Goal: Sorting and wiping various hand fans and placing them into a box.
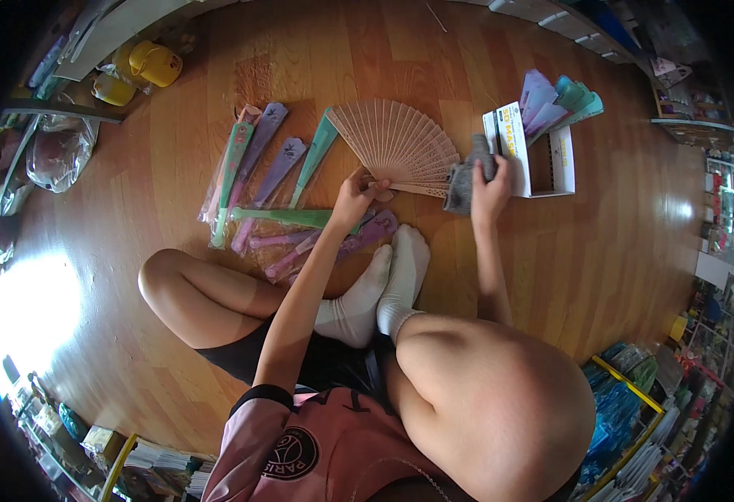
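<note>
A pale pink slatted fan (392, 138) is spread open on the floor, with my left hand (355, 194) closed on its pivot end. My right hand (490, 188) grips a crumpled grey cloth (459, 192) at the fan's right edge. Beside the cloth, a white cardboard box (564, 178) holds several folded purple and teal fans (538, 96). To the left of the open fan lie several folded fans in clear sleeves (268, 151), in green, purple and pink, some crossing one another.
My bent legs (488, 393) and socked feet (404, 259) occupy the lower middle. Shelves with goods (718, 209) line the right rim. Yellow containers (154, 64) and bagged items (59, 155) sit at upper left. Bundles in blue plastic (609, 410) lie at lower right.
</note>
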Demonstrator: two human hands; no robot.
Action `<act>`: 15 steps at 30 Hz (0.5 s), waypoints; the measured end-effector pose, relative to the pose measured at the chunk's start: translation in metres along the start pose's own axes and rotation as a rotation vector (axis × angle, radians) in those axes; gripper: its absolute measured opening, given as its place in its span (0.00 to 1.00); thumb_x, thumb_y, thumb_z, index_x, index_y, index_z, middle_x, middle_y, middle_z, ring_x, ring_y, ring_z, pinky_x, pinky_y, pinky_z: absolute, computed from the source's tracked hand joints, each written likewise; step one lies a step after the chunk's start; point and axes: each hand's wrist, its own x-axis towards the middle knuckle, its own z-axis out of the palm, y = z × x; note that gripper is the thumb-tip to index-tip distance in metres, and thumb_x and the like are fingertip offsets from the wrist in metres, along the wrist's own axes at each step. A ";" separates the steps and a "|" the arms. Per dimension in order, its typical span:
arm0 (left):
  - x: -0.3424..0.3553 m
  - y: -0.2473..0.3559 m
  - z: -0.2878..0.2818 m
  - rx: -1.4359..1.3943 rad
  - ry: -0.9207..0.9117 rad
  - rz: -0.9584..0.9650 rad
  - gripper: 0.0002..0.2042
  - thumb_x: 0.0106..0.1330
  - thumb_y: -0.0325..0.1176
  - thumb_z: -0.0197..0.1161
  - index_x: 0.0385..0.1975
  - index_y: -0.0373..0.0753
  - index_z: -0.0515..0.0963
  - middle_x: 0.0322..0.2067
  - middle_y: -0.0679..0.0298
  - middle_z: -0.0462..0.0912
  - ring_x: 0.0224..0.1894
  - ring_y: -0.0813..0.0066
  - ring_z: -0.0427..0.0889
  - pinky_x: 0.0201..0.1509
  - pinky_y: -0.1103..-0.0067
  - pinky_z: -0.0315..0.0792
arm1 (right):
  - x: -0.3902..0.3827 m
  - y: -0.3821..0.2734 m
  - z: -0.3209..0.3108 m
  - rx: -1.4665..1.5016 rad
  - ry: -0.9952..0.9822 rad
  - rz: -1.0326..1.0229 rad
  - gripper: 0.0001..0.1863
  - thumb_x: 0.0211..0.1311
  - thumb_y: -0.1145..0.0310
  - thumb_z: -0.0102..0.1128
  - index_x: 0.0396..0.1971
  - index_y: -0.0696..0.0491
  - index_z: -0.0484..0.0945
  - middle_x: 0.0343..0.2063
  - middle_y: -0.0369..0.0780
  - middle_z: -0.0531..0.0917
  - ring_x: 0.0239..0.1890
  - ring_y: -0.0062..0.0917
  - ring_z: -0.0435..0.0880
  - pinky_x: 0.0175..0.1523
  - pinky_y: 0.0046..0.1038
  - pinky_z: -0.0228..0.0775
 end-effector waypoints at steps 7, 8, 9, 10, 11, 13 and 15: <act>0.002 -0.006 -0.008 0.037 -0.027 0.072 0.16 0.62 0.28 0.60 0.46 0.28 0.67 0.38 0.56 0.79 0.38 0.73 0.80 0.40 0.80 0.77 | -0.058 -0.077 0.025 0.162 -0.358 -0.336 0.16 0.53 0.65 0.60 0.40 0.53 0.70 0.33 0.45 0.75 0.35 0.42 0.78 0.35 0.37 0.72; 0.001 -0.005 -0.008 0.042 -0.025 0.072 0.16 0.62 0.28 0.60 0.46 0.28 0.67 0.38 0.56 0.79 0.38 0.73 0.80 0.40 0.80 0.77 | -0.057 -0.073 0.025 0.155 -0.329 -0.310 0.15 0.53 0.65 0.60 0.39 0.54 0.70 0.32 0.46 0.75 0.35 0.43 0.78 0.36 0.37 0.71; 0.000 -0.004 -0.007 0.027 -0.014 0.044 0.16 0.62 0.28 0.60 0.45 0.28 0.67 0.37 0.57 0.80 0.37 0.74 0.80 0.40 0.81 0.76 | -0.055 -0.061 0.028 0.159 -0.329 -0.309 0.15 0.53 0.65 0.60 0.39 0.54 0.70 0.32 0.46 0.75 0.35 0.43 0.78 0.36 0.37 0.71; 0.002 -0.003 0.001 -0.003 -0.025 0.019 0.16 0.62 0.28 0.60 0.45 0.28 0.67 0.37 0.57 0.80 0.37 0.75 0.80 0.40 0.81 0.76 | -0.048 -0.039 0.024 0.068 -0.257 -0.219 0.15 0.54 0.66 0.60 0.39 0.55 0.71 0.32 0.46 0.75 0.35 0.43 0.77 0.37 0.38 0.70; 0.002 -0.001 0.004 -0.007 -0.031 0.020 0.16 0.62 0.28 0.60 0.45 0.28 0.67 0.37 0.57 0.80 0.37 0.75 0.80 0.40 0.81 0.76 | -0.041 -0.022 0.021 -0.009 -0.192 -0.128 0.14 0.54 0.66 0.60 0.38 0.56 0.71 0.32 0.47 0.75 0.35 0.43 0.77 0.38 0.38 0.70; -0.002 0.001 -0.005 0.084 0.029 -0.023 0.15 0.61 0.28 0.60 0.45 0.28 0.68 0.37 0.58 0.80 0.36 0.76 0.81 0.39 0.81 0.75 | -0.030 0.000 0.017 0.017 -0.066 -0.062 0.13 0.56 0.67 0.58 0.37 0.58 0.71 0.31 0.47 0.75 0.34 0.43 0.76 0.39 0.39 0.68; -0.001 0.000 -0.002 0.092 0.029 0.026 0.16 0.61 0.29 0.61 0.45 0.28 0.68 0.36 0.58 0.80 0.36 0.76 0.81 0.38 0.81 0.75 | -0.018 0.022 0.009 0.017 0.042 0.005 0.12 0.57 0.67 0.57 0.36 0.59 0.71 0.31 0.47 0.75 0.34 0.44 0.76 0.39 0.40 0.67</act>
